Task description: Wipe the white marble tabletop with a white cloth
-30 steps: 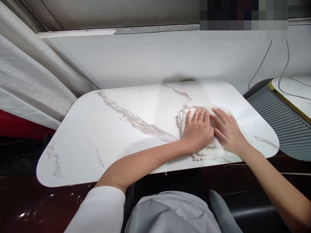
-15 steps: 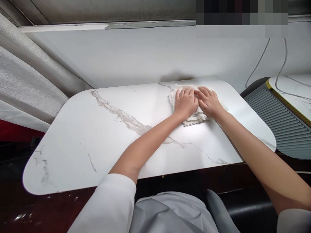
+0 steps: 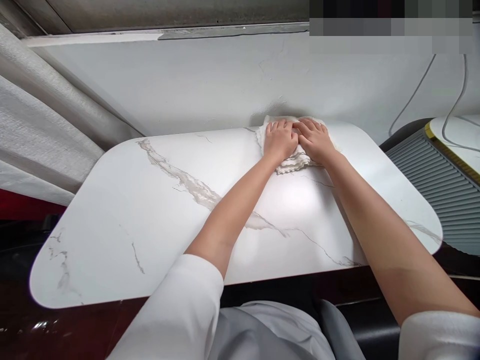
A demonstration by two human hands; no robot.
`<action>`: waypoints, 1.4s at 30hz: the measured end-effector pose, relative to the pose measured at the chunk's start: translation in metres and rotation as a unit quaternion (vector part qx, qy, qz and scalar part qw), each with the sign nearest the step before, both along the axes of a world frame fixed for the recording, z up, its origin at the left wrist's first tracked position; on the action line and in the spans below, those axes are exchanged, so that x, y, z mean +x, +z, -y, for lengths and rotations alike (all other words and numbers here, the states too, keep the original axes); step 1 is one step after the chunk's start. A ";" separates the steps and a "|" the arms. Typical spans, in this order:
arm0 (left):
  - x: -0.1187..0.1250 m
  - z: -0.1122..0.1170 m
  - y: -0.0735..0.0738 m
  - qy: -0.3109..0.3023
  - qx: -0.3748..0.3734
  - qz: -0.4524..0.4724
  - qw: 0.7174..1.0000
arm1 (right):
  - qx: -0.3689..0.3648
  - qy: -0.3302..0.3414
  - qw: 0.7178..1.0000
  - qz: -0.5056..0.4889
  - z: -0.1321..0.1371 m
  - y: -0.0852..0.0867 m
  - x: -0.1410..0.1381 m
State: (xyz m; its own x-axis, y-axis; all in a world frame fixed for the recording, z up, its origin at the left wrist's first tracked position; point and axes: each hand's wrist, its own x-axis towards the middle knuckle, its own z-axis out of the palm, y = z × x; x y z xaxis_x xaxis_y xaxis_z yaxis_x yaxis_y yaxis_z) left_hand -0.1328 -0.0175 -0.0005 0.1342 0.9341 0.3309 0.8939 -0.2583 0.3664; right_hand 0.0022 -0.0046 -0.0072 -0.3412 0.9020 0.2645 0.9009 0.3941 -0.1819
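Observation:
A folded white cloth (image 3: 294, 163) with a frilled edge lies on the white marble-patterned table (image 3: 180, 240), at its far edge by the wall. My left hand (image 3: 279, 140) presses down on the cloth's left part, its fingers close together and pointing at the wall. Right beside it, my right hand (image 3: 315, 141) grips the cloth's right part from above, the thumb side touching my left hand. The palms and the cloth under them are hidden.
A pale wall (image 3: 187, 85) borders the table's far side, and a light curtain (image 3: 41, 110) hangs at the left. To the right stands a ribbed grey cabinet (image 3: 438, 185) with a gold edge. A thin cable (image 3: 414, 95) hangs above it.
Both hands have pushed the cloth away from me and slightly left across the tabletop, up to the wall. The view has shifted slightly.

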 end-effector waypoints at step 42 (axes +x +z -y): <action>0.062 -0.004 -0.001 0.017 -0.034 -0.012 0.999 | 0.004 -0.010 0.999 -0.041 -0.016 0.005 0.058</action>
State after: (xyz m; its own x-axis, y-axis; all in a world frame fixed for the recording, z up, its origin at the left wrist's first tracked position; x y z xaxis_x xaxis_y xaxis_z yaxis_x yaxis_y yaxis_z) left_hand -0.0707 -0.0138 -0.0019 0.1090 0.9585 0.2635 0.9108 -0.2025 0.3598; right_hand 0.0605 0.0112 -0.0025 -0.2997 0.9062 0.2983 0.8909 0.3777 -0.2522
